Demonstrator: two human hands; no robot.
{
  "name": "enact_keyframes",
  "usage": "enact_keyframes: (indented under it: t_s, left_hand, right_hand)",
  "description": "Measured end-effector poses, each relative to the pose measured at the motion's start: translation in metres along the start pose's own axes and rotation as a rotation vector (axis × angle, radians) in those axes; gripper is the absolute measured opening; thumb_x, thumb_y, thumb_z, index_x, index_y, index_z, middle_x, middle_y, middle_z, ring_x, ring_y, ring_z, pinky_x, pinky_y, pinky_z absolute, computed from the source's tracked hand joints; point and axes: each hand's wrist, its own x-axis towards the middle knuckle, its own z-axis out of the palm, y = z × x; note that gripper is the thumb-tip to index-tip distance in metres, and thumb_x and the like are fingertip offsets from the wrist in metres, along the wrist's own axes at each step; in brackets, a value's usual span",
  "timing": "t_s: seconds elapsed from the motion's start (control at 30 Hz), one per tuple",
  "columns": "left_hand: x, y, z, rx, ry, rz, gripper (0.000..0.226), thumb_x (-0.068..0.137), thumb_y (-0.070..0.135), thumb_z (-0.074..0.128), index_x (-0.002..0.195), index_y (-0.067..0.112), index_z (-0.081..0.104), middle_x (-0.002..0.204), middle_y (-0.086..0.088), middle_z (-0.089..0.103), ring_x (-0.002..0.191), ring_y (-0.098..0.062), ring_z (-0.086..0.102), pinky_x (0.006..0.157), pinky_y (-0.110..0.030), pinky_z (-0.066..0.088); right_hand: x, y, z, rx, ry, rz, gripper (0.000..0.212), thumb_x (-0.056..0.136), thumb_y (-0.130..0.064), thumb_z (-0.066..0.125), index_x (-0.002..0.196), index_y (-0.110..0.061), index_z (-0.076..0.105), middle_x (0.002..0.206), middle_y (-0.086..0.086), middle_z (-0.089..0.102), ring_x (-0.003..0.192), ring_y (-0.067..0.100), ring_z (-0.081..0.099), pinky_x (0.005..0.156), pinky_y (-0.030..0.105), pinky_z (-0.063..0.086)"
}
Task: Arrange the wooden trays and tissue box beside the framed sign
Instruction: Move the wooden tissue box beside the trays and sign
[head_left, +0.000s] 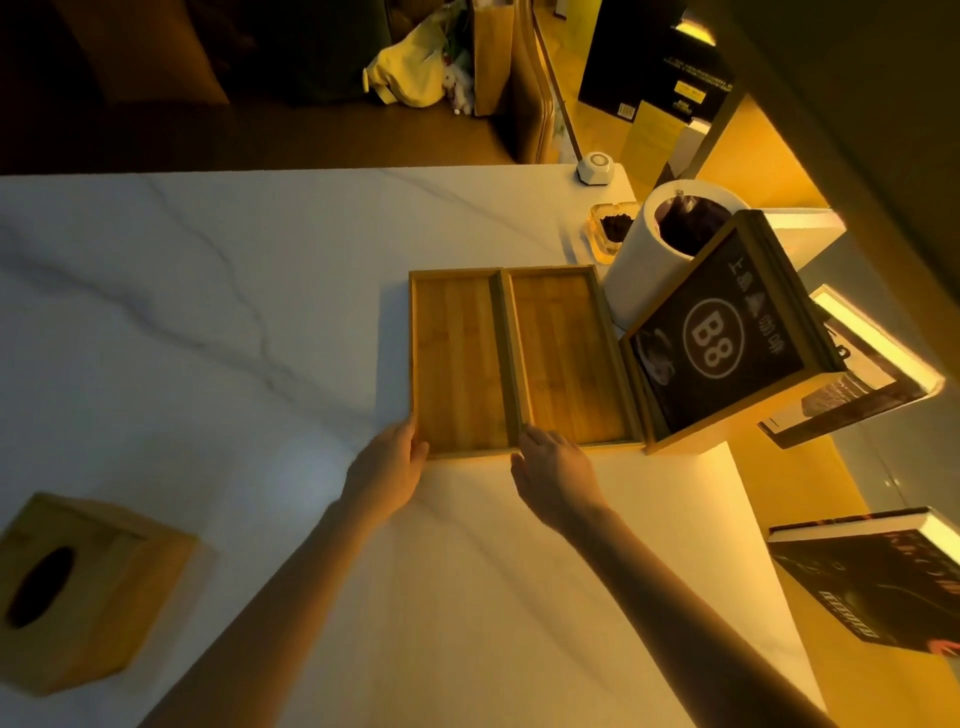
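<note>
Two wooden trays (519, 358) (side by side), one tissue box (78, 587), one framed sign (727, 332)

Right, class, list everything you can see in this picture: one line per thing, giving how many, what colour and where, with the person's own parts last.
wooden trays: two, light wood, side by side on the table left of the framed sign
framed sign: one, black face marked B8 in a wood frame, right of the trays
tissue box: one, light wood with a dark oval slot, near left corner of the table
table: one, white marble-look
white cylinder bin: one, white with dark inside, behind the sign
ashtray: one, clear glass, left of the bin
call button: one, white, far table edge
book: one, dark cover, near right
hands: two, bare, left hand and right hand at the trays' near edge
</note>
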Motion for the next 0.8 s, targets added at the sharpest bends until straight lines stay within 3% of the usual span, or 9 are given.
enact_keyframes:
  t_s: [0.07,0.13,0.23,0.37,0.47,0.57,0.67,0.8]
  left_hand:
    - [-0.003,0.0,-0.02,-0.01,0.038,-0.003,0.026,0.09,0.023,0.042,0.092,0.005,0.061,0.094,-0.02,0.066,0.09,-0.034,0.061,0.075,-0.039,0.048]
    - [-0.012,-0.003,-0.041,0.009,0.06,-0.002,0.032,0.089,0.021,0.043,0.06,0.01,0.051,0.06,-0.009,0.053,0.07,-0.029,0.056,0.057,-0.03,0.04]
    - [-0.032,-0.011,-0.076,0.042,0.116,0.032,0.043,0.09,0.025,0.041,0.048,0.018,0.034,0.049,0.001,0.036,0.061,-0.024,0.047,0.05,-0.029,0.03]
    - [-0.064,-0.047,-0.119,0.069,0.243,0.068,0.041,0.091,0.028,0.039,0.052,0.014,0.036,0.049,0.0,0.036,0.06,-0.025,0.046,0.054,-0.029,0.03]
    - [-0.093,-0.091,-0.145,0.111,0.352,0.073,0.036,0.091,0.028,0.039,0.068,0.003,0.052,0.058,-0.01,0.052,0.062,-0.026,0.051,0.049,-0.027,0.03]
    - [-0.122,-0.14,-0.159,0.102,0.461,0.065,0.029,0.092,0.025,0.04,0.091,0.005,0.061,0.086,-0.016,0.065,0.073,-0.024,0.057,0.062,-0.032,0.043]
    - [-0.145,-0.191,-0.161,0.102,0.554,0.036,0.03,0.091,0.022,0.043,0.114,0.005,0.052,0.113,-0.019,0.061,0.099,-0.031,0.06,0.08,-0.042,0.052]
    - [-0.164,-0.258,-0.151,0.175,0.546,-0.015,0.04,0.088,0.018,0.05,0.122,-0.002,0.045,0.125,-0.026,0.055,0.113,-0.039,0.055,0.089,-0.049,0.05]
  right_hand:
    - [0.01,-0.011,-0.016,-0.168,-0.083,-0.037,0.028,0.096,-0.023,0.046,0.115,-0.007,0.058,0.113,0.009,0.064,0.103,0.024,0.061,0.088,0.035,0.054]
    - [0.02,-0.025,-0.03,-0.314,-0.135,-0.102,0.024,0.095,-0.022,0.049,0.109,-0.006,0.061,0.105,0.008,0.066,0.096,0.023,0.064,0.082,0.034,0.056]
    - [0.029,-0.054,-0.051,-0.299,-0.13,-0.146,0.023,0.095,-0.02,0.048,0.104,-0.004,0.061,0.102,0.008,0.065,0.092,0.025,0.063,0.076,0.033,0.055]
    - [0.031,-0.118,-0.064,-0.163,0.007,-0.175,0.027,0.096,-0.024,0.041,0.102,-0.007,0.061,0.1,0.012,0.066,0.09,0.026,0.063,0.071,0.035,0.053]
    - [0.023,-0.17,-0.057,-0.034,0.097,-0.245,0.029,0.096,-0.027,0.039,0.107,-0.009,0.06,0.103,0.013,0.067,0.09,0.027,0.063,0.074,0.038,0.053]
    - [0.009,-0.22,-0.041,0.085,0.151,-0.335,0.031,0.097,-0.028,0.039,0.117,-0.011,0.056,0.115,0.01,0.065,0.104,0.026,0.059,0.087,0.039,0.05]
    - [-0.004,-0.261,-0.015,0.115,0.139,-0.36,0.035,0.097,-0.028,0.038,0.126,-0.012,0.049,0.13,0.009,0.056,0.119,0.025,0.049,0.098,0.039,0.04]
    - [-0.016,-0.295,0.033,0.084,0.041,-0.357,0.045,0.098,-0.037,0.032,0.136,-0.013,0.036,0.143,0.007,0.043,0.133,0.024,0.035,0.107,0.038,0.029]
